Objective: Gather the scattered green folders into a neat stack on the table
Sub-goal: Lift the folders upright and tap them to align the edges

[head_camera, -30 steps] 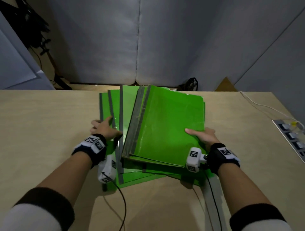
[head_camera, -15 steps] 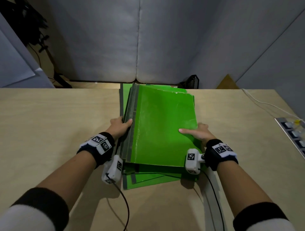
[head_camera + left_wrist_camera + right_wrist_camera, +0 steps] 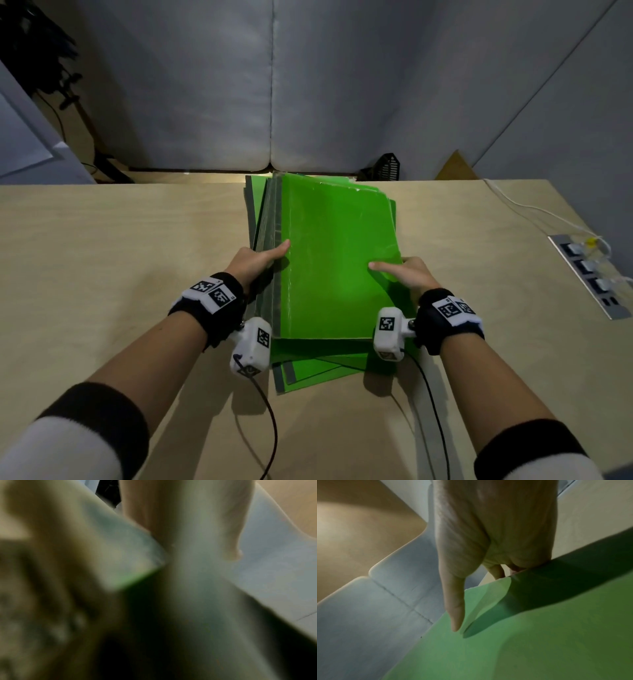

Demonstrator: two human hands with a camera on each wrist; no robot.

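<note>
A stack of green folders (image 3: 335, 260) with grey spines lies lengthwise at the middle of the wooden table (image 3: 120, 257). My left hand (image 3: 257, 260) grips the stack's left spine side, thumb on top. My right hand (image 3: 407, 274) grips the right edge, its thumb (image 3: 455, 608) flat on the top green cover (image 3: 539, 642) and its fingers curled under the edge. The corners of the lower folders (image 3: 308, 373) stick out, skewed, at the near end. The left wrist view is blurred and shows only a green edge (image 3: 135, 578).
A power strip (image 3: 589, 274) is set in the table at the right, with a white cable (image 3: 534, 209) running to it. Behind the table stand a grey padded wall, a black basket (image 3: 387, 168) and a dark tripod (image 3: 68, 102).
The folders were fanned out to the left; both hands have pushed them together into a narrower, straighter stack, and my left hand has moved right onto the spines.
</note>
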